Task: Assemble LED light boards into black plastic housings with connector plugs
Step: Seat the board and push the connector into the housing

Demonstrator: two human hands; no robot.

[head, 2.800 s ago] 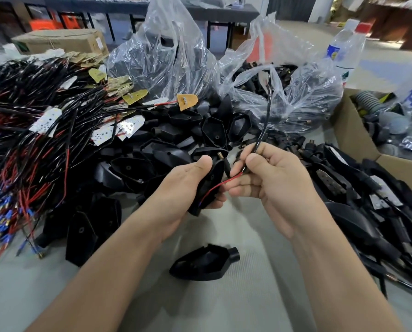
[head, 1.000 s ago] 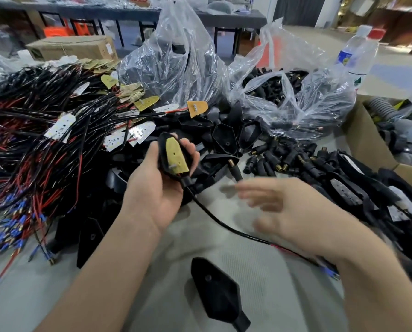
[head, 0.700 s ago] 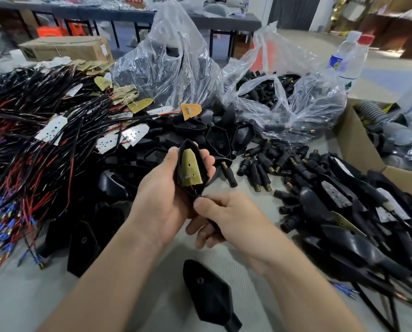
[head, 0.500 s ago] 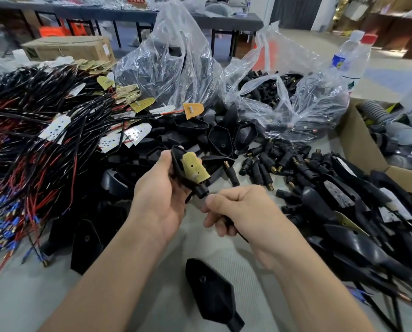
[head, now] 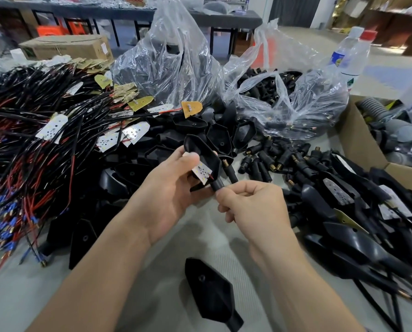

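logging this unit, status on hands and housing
Left hand grips housing, LED board inside. Right hand pinches connector plug at neck. Spare housing lies below, apart.

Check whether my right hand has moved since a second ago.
Yes. The right hand shifted left, closer in line with the loose housing on the table, and now pinches the plug at the neck of the held housing.

wires (head: pixel 27 144) left, box (head: pixel 358 140) right

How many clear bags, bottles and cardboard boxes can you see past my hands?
Clear bags: 2
Bottles: 2
Cardboard boxes: 2
Total: 6
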